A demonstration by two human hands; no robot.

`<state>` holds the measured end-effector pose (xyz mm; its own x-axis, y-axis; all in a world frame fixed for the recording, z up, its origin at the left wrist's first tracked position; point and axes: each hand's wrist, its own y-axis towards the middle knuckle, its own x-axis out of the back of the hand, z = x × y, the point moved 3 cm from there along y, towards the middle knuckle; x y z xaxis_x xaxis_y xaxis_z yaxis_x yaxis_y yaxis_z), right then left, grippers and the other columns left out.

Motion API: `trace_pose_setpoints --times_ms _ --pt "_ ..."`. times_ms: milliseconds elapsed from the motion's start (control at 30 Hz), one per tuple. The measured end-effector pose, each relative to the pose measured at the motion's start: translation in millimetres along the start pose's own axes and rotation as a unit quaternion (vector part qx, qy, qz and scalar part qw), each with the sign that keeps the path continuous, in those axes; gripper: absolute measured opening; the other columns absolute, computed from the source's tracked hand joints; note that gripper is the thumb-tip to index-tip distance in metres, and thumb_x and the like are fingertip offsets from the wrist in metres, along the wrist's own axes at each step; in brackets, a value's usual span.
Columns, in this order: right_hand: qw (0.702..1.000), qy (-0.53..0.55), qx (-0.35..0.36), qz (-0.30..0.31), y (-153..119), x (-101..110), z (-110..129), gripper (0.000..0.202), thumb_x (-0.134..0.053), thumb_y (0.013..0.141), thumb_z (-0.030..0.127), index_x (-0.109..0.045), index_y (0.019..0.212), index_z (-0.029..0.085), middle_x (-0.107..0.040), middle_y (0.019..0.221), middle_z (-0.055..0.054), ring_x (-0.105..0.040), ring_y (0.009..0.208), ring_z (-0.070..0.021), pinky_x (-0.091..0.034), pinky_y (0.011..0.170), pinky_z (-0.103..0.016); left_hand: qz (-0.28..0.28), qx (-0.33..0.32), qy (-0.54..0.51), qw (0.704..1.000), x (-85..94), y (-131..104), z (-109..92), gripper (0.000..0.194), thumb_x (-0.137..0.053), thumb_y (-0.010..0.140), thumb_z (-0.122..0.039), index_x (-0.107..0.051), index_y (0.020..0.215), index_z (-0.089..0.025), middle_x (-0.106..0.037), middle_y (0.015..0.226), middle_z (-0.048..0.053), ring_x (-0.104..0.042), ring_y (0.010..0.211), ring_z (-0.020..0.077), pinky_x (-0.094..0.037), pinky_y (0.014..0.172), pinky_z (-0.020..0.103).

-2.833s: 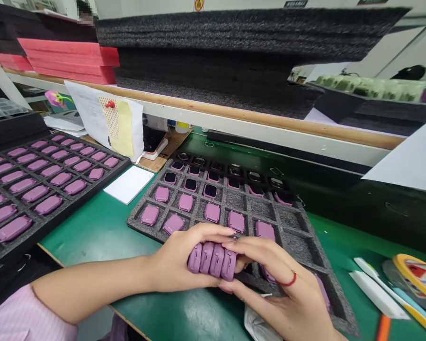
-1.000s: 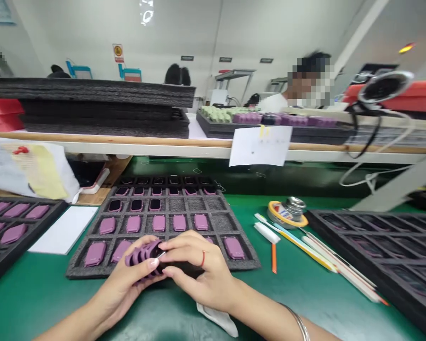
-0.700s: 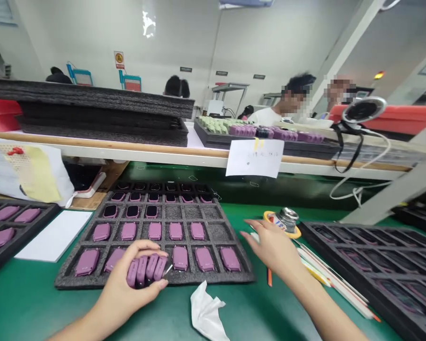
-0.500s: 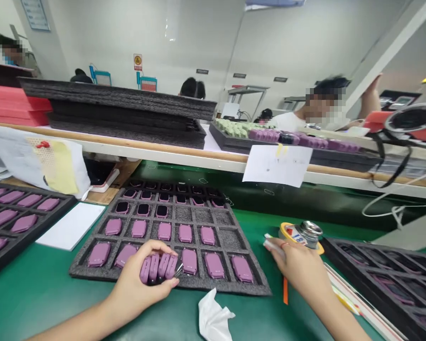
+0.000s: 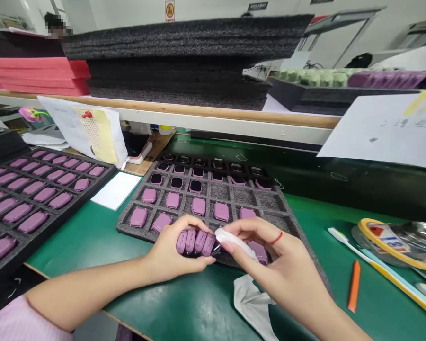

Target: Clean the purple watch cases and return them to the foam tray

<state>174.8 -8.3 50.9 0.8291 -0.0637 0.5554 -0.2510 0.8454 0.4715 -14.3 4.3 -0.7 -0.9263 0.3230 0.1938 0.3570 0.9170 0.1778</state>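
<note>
Holding four purple smartwatch cases (image 5: 199,241) side by side, left hand (image 5: 171,251) has its grip wrapped round them, over the foam tray's (image 5: 220,192) near side. Right hand (image 5: 282,258): grip pinching a white piece (image 5: 237,243), tip by the end case; contact unclear. Looks partway: four in hand, others seated in the tray, backs or dark screens up, several compartments bare. Hanging paper note (image 5: 385,130): handwriting, illegible. Yellow-rimmed roll (image 5: 394,239): label, perhaps "18". No brand readable.

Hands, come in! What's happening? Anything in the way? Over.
Left hand gripping four purple cases. Right hand holding white object close beside them. White tissue near right hand, seemingly not in the way.
</note>
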Motion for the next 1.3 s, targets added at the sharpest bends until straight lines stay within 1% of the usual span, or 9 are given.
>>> trace_pose_setpoints --times_ms 100,200,300,400,533,600,933,1100,1300 --pt "0.999 -0.004 0.038 -0.002 -7 -10 1 0.003 -0.066 0.088 0.020 -0.068 0.086 0.022 -0.072 0.080 -0.001 -0.069 0.069 -0.0134 -0.057 0.063 -0.023 0.000 0.002 -0.012 1.000 -1.4 1 0 0.039 -0.083 0.071 -0.021 -0.060 0.103 -0.021 -0.071 0.107 0.007 -0.068 0.102 0.0244 -0.049 0.096 0.037" --pt "0.996 -0.012 0.085 -0.008 -11 -19 2 0.008 -0.063 0.089 0.014 -0.066 0.089 0.021 -0.070 0.081 -0.002 -0.068 0.072 -0.0129 -0.057 0.065 -0.022 -0.007 0.013 -0.019 1.000 -3.0 2 -1 0.037 -0.081 0.071 -0.018 -0.060 0.101 -0.021 -0.070 0.106 0.006 -0.068 0.102 0.0245 -0.049 0.095 0.037" --pt "0.994 -0.032 0.104 -0.009 -10 -23 1 0.010 -0.061 0.090 0.012 -0.065 0.093 0.021 -0.070 0.083 -0.003 -0.069 0.074 -0.0139 -0.057 0.066 -0.023 -0.010 0.033 -0.030 0.999 -4.5 3 -1 0.036 -0.079 0.070 -0.017 -0.059 0.100 -0.022 -0.070 0.104 0.005 -0.068 0.100 0.0238 -0.050 0.092 0.036" --pt "0.993 -0.050 0.107 -0.020 -10 -23 -2 0.010 -0.061 0.091 0.013 -0.064 0.094 0.022 -0.070 0.084 -0.003 -0.069 0.076 -0.0148 -0.057 0.068 -0.024 -0.010 0.044 -0.026 0.999 -5.2 3 1 0.037 -0.081 0.070 -0.019 -0.059 0.100 -0.022 -0.070 0.102 0.004 -0.068 0.096 0.0229 -0.050 0.089 0.034" --pt "0.992 -0.038 0.124 -0.001 -13 -26 -4 0.015 -0.063 0.090 0.010 -0.062 0.099 0.021 -0.068 0.087 -0.002 -0.068 0.079 -0.0138 -0.057 0.073 -0.024 0.001 0.050 -0.047 0.998 -6.0 2 1 0.037 -0.080 0.069 -0.016 -0.059 0.100 -0.022 -0.069 0.104 0.005 -0.067 0.098 0.0239 -0.051 0.090 0.036" --pt "0.991 -0.039 0.129 -0.004 -14 -27 -5 0.016 -0.063 0.090 0.009 -0.061 0.101 0.021 -0.068 0.088 -0.003 -0.068 0.080 -0.0133 -0.056 0.075 -0.023 0.001 0.061 -0.058 0.996 -6.2 2 2 0.037 -0.080 0.069 -0.018 -0.058 0.099 -0.021 -0.069 0.103 0.005 -0.067 0.097 0.0239 -0.051 0.089 0.036" --pt "0.992 -0.025 0.120 -0.022 -15 -27 -7 0.016 -0.062 0.090 0.010 -0.061 0.098 0.023 -0.069 0.084 -0.003 -0.069 0.078 -0.0163 -0.058 0.069 -0.027 -0.001 0.085 -0.090 0.992 -6.5 4 1 0.039 -0.082 0.068 -0.020 -0.056 0.097 -0.021 -0.067 0.099 0.004 -0.066 0.095 0.0229 -0.051 0.087 0.036" --pt "0.992 -0.017 0.124 0.000 -16 -27 -8 0.017 -0.062 0.090 0.009 -0.060 0.101 0.021 -0.068 0.087 -0.004 -0.068 0.081 -0.0150 -0.057 0.075 -0.026 0.006 0.097 -0.096 0.991 -6.6 4 1 0.039 -0.082 0.067 -0.020 -0.057 0.097 -0.021 -0.066 0.098 0.004 -0.064 0.095 0.0226 -0.050 0.086 0.034" --pt "0.992 -0.023 0.124 -0.002 -15 -26 -10 0.017 -0.062 0.090 0.008 -0.060 0.100 0.022 -0.067 0.087 -0.003 -0.067 0.081 -0.0149 -0.057 0.072 -0.025 0.007 0.104 -0.092 0.990 -5.8 5 -1 0.039 -0.083 0.067 -0.021 -0.057 0.096 -0.020 -0.066 0.096 0.003 -0.063 0.092 0.0212 -0.050 0.083 0.033"
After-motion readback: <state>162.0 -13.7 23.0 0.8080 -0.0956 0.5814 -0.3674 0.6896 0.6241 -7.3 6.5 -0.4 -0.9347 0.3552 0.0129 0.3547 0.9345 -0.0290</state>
